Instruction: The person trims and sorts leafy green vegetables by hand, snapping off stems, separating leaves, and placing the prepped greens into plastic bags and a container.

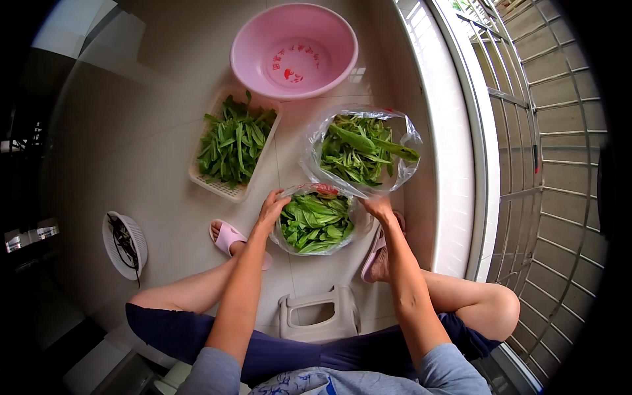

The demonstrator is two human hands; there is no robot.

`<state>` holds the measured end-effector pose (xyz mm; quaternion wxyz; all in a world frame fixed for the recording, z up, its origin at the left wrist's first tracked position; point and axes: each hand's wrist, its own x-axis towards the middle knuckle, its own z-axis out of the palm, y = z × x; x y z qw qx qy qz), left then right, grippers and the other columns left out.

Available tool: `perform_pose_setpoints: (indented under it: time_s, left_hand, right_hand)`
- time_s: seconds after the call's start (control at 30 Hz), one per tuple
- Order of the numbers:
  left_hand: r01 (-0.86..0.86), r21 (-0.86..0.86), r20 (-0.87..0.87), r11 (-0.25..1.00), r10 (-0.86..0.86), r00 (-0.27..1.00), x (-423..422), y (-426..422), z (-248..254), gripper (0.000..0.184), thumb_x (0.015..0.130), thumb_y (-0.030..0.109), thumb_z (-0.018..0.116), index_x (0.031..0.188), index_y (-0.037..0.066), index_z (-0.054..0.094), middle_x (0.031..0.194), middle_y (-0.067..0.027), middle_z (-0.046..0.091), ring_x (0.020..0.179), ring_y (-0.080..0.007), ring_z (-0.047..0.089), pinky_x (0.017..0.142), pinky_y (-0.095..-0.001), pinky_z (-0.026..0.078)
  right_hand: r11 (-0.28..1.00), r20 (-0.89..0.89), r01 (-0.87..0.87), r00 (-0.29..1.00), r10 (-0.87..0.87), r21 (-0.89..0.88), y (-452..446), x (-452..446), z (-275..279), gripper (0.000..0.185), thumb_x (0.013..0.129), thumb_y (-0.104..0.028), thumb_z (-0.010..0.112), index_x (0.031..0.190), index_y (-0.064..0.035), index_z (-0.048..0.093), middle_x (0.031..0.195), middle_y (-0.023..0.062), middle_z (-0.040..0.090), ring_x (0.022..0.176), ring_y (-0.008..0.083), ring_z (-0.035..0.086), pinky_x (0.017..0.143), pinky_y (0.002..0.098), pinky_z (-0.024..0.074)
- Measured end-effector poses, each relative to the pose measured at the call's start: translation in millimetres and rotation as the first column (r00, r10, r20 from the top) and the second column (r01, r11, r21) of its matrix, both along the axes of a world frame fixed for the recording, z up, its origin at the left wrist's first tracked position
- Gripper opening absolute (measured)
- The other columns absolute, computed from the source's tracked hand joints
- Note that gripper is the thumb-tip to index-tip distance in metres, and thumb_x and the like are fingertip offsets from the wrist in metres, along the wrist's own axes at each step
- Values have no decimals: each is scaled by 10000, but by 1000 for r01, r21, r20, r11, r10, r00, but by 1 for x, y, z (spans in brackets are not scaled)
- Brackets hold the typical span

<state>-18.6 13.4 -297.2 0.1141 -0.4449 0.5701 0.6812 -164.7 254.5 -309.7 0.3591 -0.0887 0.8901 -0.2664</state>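
A clear plastic bag stands on the floor between my feet, its mouth spread around a heap of leafy greens. My left hand grips the bag's left rim, fingers closed on the plastic. At the right side of the mouth, my right hand is closed on the rim, its fingertips partly hidden. Just beyond it, a second plastic bag sits open with more greens, longer stems and leaves lying on top. To the left, a rectangular white basket holds loose leafy greens.
A pink basin rests at the back, red print on its bottom. On the far left is a small white basket with dark stalks. A plastic stool is close before me. A ledge and metal bars border the right.
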Motion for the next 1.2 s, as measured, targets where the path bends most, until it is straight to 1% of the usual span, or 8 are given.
perform_pose_setpoints:
  time_s: [0.13,0.3,0.43,0.5,0.83,0.9,1.1,1.2]
  left_hand:
    - [-8,-215,-55,977,-4,998,6,11,8,499,690,239,583,1101,9,418,1002,-118,493,951,-226,446,817,-291,341]
    - [57,-948,-77,313,-400,913,12,44,55,370,663,205,592,956,9,480,921,-146,490,888,-305,439,793,-370,351]
    - [222,-940,-77,257,-798,597,30,93,86,192,597,149,602,725,50,499,760,-90,484,799,-249,456,740,-352,350]
    - [403,-912,226,-71,-909,351,57,116,70,253,611,106,566,847,36,505,866,-106,466,904,-257,428,862,-376,308]
    - [534,-825,443,-185,-798,408,72,130,43,273,665,74,475,932,54,529,849,-101,508,904,-245,440,819,-369,319]
    - [642,-738,518,-209,-786,339,74,131,43,252,672,86,468,910,75,551,827,-91,521,896,-238,445,804,-362,324]
    - [688,-685,518,-240,-824,228,90,139,46,304,687,76,483,981,121,546,901,-74,535,949,-245,429,866,-394,287]
    - [731,-640,540,-235,-815,210,90,140,48,339,700,70,470,1031,120,520,963,-83,517,1030,-272,388,909,-410,256]
  right_hand:
    - [992,-390,79,920,-34,100,-6,17,42,255,714,-238,505,810,-12,574,709,184,572,690,286,567,617,355,448]
    - [959,-175,-34,984,-17,-282,-43,56,42,144,670,-91,516,750,2,592,720,187,574,645,291,570,614,337,442]
    - [969,-254,-46,967,-18,-243,-22,77,28,169,652,-45,444,773,-7,555,740,209,551,725,366,527,653,403,418]
    - [992,-273,10,961,-44,-126,3,79,30,259,639,-25,416,879,-26,515,860,203,537,814,367,505,698,407,407]
    - [979,-412,-200,895,170,-33,29,106,37,200,631,-73,463,780,-84,597,849,114,550,831,289,503,714,378,405]
    - [906,-257,-323,883,393,274,35,115,39,202,639,-98,462,774,-99,613,838,101,558,843,279,502,717,370,401]
    - [926,22,-240,969,244,293,41,117,24,165,641,-87,464,737,-24,582,805,151,560,822,296,521,689,373,430]
    - [994,-458,-106,883,99,10,25,118,32,155,618,-64,513,762,-32,467,790,144,532,762,296,522,652,368,434]
